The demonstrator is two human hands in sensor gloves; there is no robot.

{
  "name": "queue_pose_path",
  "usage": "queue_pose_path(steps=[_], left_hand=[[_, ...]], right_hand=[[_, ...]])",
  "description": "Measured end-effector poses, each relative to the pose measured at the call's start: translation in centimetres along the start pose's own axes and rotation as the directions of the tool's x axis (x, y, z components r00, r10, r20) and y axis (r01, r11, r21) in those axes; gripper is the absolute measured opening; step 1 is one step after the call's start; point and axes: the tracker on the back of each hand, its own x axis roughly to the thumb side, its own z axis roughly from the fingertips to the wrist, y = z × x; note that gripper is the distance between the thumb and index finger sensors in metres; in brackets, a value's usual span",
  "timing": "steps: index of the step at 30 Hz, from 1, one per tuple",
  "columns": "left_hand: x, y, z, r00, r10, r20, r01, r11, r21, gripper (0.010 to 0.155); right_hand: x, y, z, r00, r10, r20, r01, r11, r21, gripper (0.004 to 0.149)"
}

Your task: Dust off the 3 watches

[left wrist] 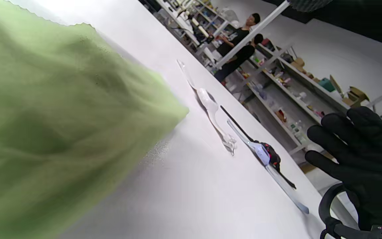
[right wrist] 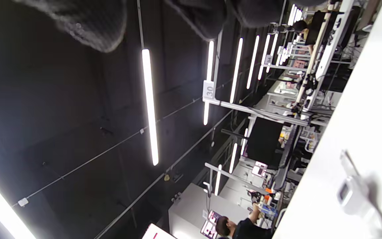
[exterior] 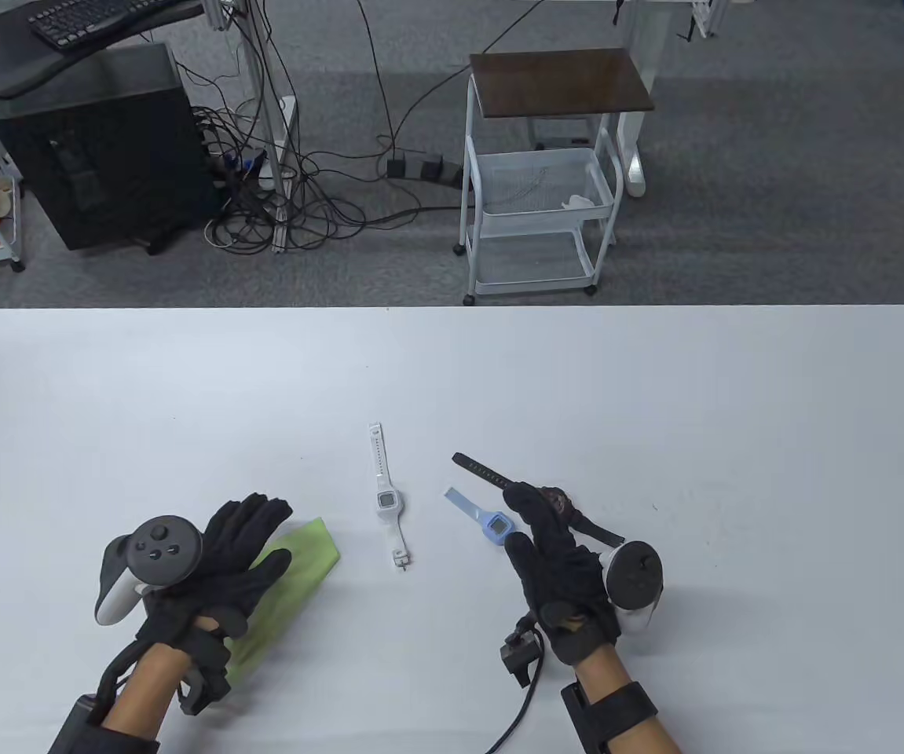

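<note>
Tabletop watches (exterior: 389,503) between both hands

3 watches lie flat near the table's front: a white watch (exterior: 386,498) at centre, a blue watch (exterior: 488,521) beside it, a black watch (exterior: 534,496) partly hidden. A green cloth (exterior: 288,583) lies left of them.

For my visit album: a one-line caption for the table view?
Gloved left hand on a green cloth; right hand over three watches.
</note>
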Motion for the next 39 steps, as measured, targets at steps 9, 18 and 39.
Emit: queue_pose_path(steps=[9,18,39], left_hand=[[-0.1,0.7,0.2,1.0,-0.015,-0.008,0.015,1.0,0.011,0.074],[-0.6,2.9,1.0,0.981,-0.157,-0.113,0.16,0.987,0.02,0.074],[-3.0,1.6,-0.1,0.78,-0.485,-0.395,0.425,0.874,-0.235,0.081]], right_hand=[[0.1,0.1,0.1,1.0,0.013,0.004,-0.013,1.0,0.023,0.079],[0.0,-0.1,0.1,1.0,0.013,-0.007,-0.013,1.0,0.021,0.078],[0.4,1.1,0.4,0.997,0.071,-0.013,-0.069,0.993,0.092,0.075]])
